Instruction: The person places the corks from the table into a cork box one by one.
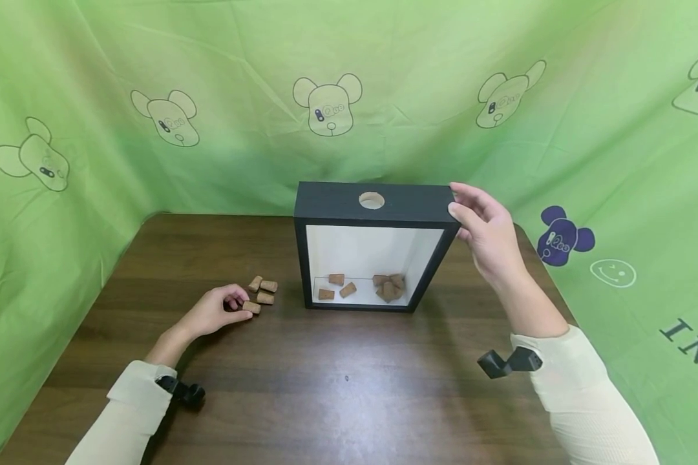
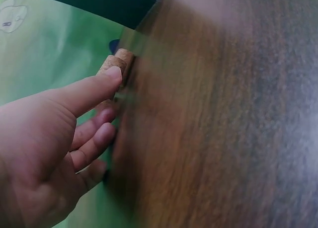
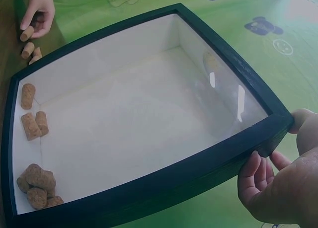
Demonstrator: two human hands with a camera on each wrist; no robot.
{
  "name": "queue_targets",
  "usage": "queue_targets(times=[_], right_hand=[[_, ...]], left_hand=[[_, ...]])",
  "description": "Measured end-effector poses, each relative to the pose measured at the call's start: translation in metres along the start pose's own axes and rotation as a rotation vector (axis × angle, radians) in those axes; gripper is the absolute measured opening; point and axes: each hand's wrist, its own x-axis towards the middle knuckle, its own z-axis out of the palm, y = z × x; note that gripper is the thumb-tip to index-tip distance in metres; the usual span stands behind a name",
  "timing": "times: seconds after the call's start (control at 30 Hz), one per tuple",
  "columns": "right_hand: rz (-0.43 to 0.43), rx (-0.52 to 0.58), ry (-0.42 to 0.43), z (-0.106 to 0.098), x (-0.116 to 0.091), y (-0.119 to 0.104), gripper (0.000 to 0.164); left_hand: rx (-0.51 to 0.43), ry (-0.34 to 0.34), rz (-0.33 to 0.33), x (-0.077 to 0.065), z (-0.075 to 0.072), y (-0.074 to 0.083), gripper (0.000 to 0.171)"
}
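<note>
My left hand (image 1: 218,310) pinches a cork (image 1: 253,308) between thumb and fingers, low over the table. Several loose corks (image 1: 269,286) lie just beyond its fingertips. In the left wrist view the thumb presses on the near cork (image 2: 114,62), with another behind it. A black-framed shadow box (image 1: 326,201) with a clear front and a round hole in its top stands upright to the right. More corks (image 1: 348,290) lie along its floor, some clustered at the right. My right hand (image 1: 491,239) grips the box's upper right corner, thumb in front; the right wrist view shows this corner (image 3: 280,121) held too.
The brown wooden table (image 1: 349,381) extends around the box and toward me. Behind and beside it hangs a green cloth (image 1: 413,148) printed with bear heads, close to the table's back edge.
</note>
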Motion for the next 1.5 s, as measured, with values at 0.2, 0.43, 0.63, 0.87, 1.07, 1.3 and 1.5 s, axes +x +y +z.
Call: queue_targets(times=[0.2, 0.43, 0.63, 0.87, 1.07, 1.3, 1.5], right_hand=[[-0.003, 0.002, -0.002, 0.000, 0.000, 0.000, 0.039], [-0.003, -0.005, 0.001, -0.001, 0.000, 0.001, 0.037], [0.003, -0.021, 0.008, -0.001, 0.000, 0.001, 0.036], [0.004, -0.014, 0.006, -0.001, 0.001, 0.001, 0.038], [0.003, -0.014, 0.008, 0.000, 0.001, 0.001, 0.039], [0.009, -0.023, 0.005, 0.000, 0.001, 0.000, 0.039], [0.011, -0.040, 0.014, 0.000, 0.001, 0.000, 0.037]], left_hand=[[-0.019, 0.015, -0.016, -0.007, -0.015, 0.012, 0.021], [-0.006, 0.074, 0.002, -0.004, -0.033, 0.031, 0.021], [0.020, 0.131, 0.029, 0.010, -0.052, 0.054, 0.021], [0.050, 0.166, 0.080, 0.029, -0.080, 0.088, 0.019], [0.075, 0.190, 0.145, 0.045, -0.101, 0.121, 0.018], [0.096, 0.225, 0.215, 0.061, -0.121, 0.155, 0.021], [0.079, 0.226, 0.331, 0.083, -0.130, 0.193, 0.023]])
